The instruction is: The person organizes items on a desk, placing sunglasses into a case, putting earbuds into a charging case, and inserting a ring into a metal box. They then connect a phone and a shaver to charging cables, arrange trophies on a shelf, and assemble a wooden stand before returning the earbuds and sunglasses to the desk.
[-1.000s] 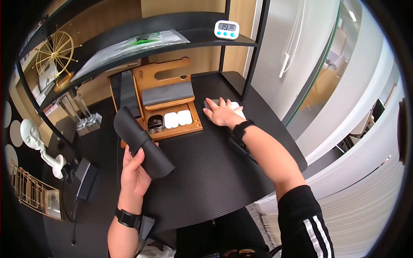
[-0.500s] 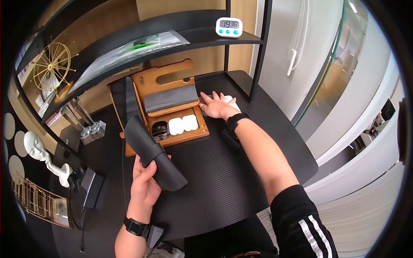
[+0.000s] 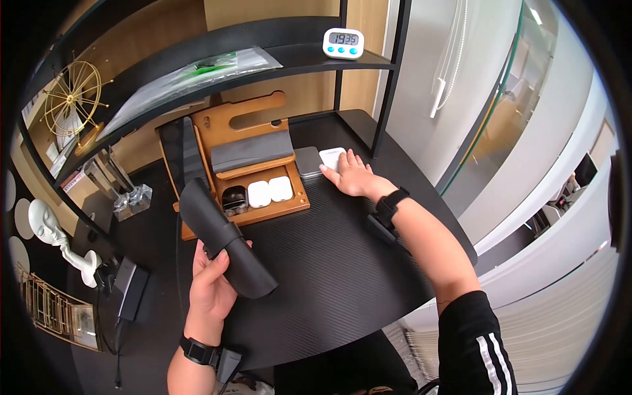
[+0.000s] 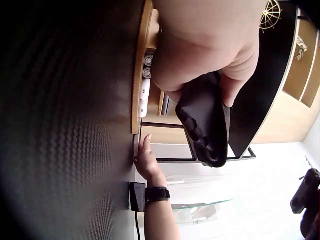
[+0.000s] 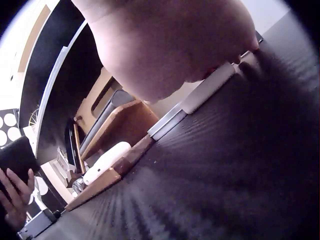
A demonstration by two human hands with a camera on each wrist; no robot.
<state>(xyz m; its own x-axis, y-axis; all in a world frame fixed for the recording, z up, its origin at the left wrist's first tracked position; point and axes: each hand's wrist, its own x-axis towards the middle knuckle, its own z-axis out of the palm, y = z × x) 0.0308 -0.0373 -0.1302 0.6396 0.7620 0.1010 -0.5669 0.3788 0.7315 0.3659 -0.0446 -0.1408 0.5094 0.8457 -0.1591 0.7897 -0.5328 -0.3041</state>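
My left hand (image 3: 214, 286) grips a long black leather-like pouch (image 3: 209, 214) with a band round its middle, the thumb lying across its near side. In the left wrist view, the end of the pouch (image 4: 204, 135) shows a scalloped edge. Across the desk, my right hand (image 3: 361, 180) rests with fairly straight fingers over a white flat object (image 3: 330, 158), covering part of it. Just left of that lies a grey flat case (image 3: 307, 162). Both flat pieces sit beside a wooden organizer (image 3: 253, 217).
Two white rounded cases (image 3: 270, 191) and a dark glossy item (image 3: 235, 199) fill the organizer tray, a grey case (image 3: 253, 151) above them. A shelf (image 3: 303, 60) with a timer (image 3: 343, 44) spans the back. At left stand clear blocks (image 3: 133, 203) and a white figure (image 3: 62, 237).
My right hand has shifted right from over the grey case, which now shows, onto the white object. The left hand still holds the pouch; the head view has swung slightly.
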